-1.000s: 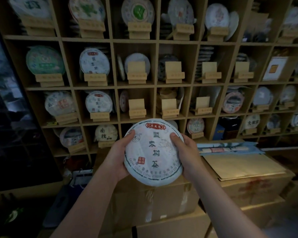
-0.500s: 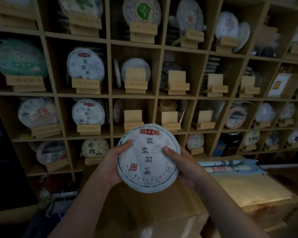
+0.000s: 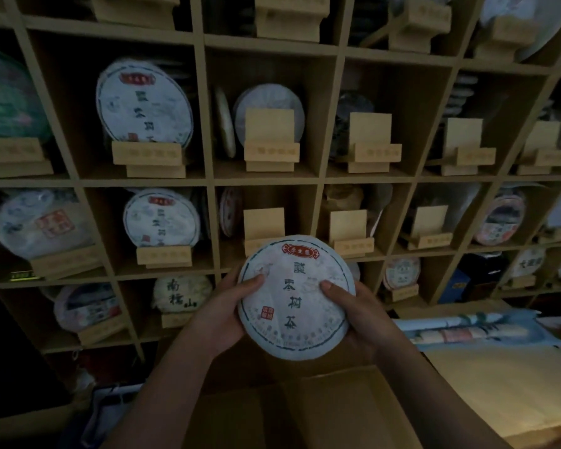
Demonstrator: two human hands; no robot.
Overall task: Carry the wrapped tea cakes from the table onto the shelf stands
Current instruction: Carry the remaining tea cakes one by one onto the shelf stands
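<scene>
**White paper tea cake nears the shelf**

White-wrapped tea cake (image 3: 296, 298) sits gripped between our left hand (image 3: 222, 314) and right hand (image 3: 360, 314). We have stepped closer; an empty wooden stand (image 3: 263, 230) now sits just behind it, probably our target.

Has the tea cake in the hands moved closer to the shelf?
Yes. The tea cake has gone up and toward the shelf; it now overlaps an empty stand.
</scene>
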